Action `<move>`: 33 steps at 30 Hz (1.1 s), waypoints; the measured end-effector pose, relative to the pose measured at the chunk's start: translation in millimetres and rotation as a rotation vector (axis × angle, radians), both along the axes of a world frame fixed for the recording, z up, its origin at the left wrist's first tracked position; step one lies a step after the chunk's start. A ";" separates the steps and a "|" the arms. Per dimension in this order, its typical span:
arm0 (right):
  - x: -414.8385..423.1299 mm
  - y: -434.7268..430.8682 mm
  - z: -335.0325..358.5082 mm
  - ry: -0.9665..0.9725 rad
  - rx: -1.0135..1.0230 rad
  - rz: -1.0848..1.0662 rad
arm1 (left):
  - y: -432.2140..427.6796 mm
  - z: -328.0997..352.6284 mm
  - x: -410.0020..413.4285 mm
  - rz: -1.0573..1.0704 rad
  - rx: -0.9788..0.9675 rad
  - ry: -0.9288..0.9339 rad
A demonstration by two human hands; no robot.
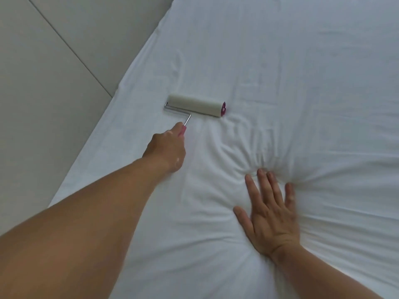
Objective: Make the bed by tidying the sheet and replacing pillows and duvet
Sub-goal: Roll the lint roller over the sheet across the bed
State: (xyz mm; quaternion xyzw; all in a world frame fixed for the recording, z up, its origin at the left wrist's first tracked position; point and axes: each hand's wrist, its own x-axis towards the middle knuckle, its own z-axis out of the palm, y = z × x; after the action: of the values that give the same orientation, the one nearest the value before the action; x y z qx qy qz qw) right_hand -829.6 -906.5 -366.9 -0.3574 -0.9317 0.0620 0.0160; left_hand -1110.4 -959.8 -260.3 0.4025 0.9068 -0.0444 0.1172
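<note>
head view: left hand (167, 148) grips the lint roller (195, 105), its axis crosswise to that arm; right hand (269, 214), fingers spread, presses the sheet (302, 72) right of the roller.

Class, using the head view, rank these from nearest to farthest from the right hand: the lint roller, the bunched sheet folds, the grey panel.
1. Bunched sheet folds, at the right hand's fingertips.
2. Lint roller, up-left, gripped by the left hand.
3. Grey panel, far left, past the bed edge.
</note>
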 end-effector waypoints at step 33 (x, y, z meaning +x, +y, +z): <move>81.9 -120.6 32.6 -0.090 -0.059 -0.075 | -278.0 20.4 149.4 -0.145 -0.318 0.064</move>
State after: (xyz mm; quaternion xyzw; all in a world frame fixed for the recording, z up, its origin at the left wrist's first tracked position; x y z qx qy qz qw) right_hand -747.7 -1027.1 -334.3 -0.3947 -0.9153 0.0728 -0.0340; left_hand -961.0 -1237.8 -239.9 0.4414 0.8604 -0.2082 0.1468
